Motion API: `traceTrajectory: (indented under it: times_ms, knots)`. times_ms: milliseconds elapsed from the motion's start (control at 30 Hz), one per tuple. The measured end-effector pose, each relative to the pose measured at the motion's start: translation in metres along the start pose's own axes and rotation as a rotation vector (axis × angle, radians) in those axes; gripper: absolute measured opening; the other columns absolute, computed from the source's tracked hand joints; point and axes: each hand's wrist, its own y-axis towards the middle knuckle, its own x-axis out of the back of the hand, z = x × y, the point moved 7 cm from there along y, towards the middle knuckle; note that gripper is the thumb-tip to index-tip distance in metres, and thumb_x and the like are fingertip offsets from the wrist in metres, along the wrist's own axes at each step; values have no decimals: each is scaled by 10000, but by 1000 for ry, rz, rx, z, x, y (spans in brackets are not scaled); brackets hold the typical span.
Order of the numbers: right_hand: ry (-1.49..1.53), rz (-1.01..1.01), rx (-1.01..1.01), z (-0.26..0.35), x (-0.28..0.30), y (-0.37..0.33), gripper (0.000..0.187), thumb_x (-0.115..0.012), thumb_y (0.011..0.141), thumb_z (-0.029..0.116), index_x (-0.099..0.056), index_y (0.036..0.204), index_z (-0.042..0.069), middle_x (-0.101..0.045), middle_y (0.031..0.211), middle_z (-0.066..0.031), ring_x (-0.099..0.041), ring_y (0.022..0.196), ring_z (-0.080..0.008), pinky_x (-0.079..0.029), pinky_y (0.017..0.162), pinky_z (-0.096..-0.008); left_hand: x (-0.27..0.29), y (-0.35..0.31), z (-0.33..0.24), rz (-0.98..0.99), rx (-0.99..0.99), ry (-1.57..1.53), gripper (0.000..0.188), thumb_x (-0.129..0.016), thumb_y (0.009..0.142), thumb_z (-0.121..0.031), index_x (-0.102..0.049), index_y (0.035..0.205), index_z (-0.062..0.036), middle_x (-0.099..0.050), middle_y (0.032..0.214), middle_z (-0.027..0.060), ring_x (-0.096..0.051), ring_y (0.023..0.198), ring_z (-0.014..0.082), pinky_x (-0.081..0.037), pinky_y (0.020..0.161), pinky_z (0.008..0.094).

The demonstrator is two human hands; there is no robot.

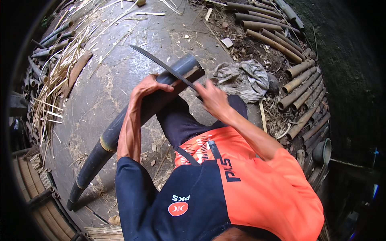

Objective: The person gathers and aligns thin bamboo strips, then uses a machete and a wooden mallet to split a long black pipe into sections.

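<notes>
A thick, dark bamboo pole [110, 134] slants from the lower left up to the middle, its cut end facing the upper right. My left hand [149, 86] grips it below that end, with the thumb over the top. In my right hand [215, 98] is the handle of a machete [161, 64], mostly covered by the fingers. The long dark blade crosses over the pole near its cut end, its tip out to the upper left. I cannot tell whether the blade touches the bamboo. My dark-trousered leg [177, 122] lies beside and partly beneath the pole.
A crumpled grey cloth [243, 78] lies beyond my right hand. Cut bamboo lengths [277, 42] line the right side, near a bucket [322, 151]. At the left are thin split strips [48, 96] and bamboo tubes [58, 34]. Shavings litter the grey floor [92, 92].
</notes>
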Motion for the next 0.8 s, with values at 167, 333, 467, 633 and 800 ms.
traceTrajectory:
  times_ms: [167,333,467,633,800]
  knots:
    - [-6,40,-42,-1,8,-22,390,-510,726,-8,-422,1071,151,-451,810,-179,-582,618,-354,-460,456,-456,7,-17,-13,44,83,-3,707,-745,486,-442,-606,1015,6,-631,886,158,-612,802,255,-454,742,340]
    - [43,-40,-24,-9,-10,-7,500,-630,614,2,-388,1034,121,-435,831,-167,-565,656,-387,-472,500,-452,-3,-17,-15,178,180,-160,675,-726,544,-411,-577,1031,32,-628,878,157,-624,741,242,-488,677,336]
    - [56,-51,0,-3,-7,11,416,-507,727,-2,-392,1101,139,-434,855,-192,-572,625,-385,-454,494,-493,4,-37,-30,-335,-101,287,832,-751,526,-449,-469,1158,14,-598,936,181,-601,847,293,-473,741,389]
    - [55,32,-52,-12,-7,-14,441,-516,715,-21,-395,1101,155,-441,841,-182,-579,627,-376,-465,503,-484,-7,-54,-33,-693,-273,662,951,-780,448,-429,-404,1218,-18,-555,973,186,-543,932,327,-427,818,420]
    - [71,10,-76,-19,-6,-41,409,-504,730,-26,-399,1083,152,-441,836,-176,-580,619,-360,-469,484,-462,-12,-42,-37,-401,-153,471,933,-752,388,-430,-472,1172,-8,-579,1045,202,-575,947,337,-445,845,377]
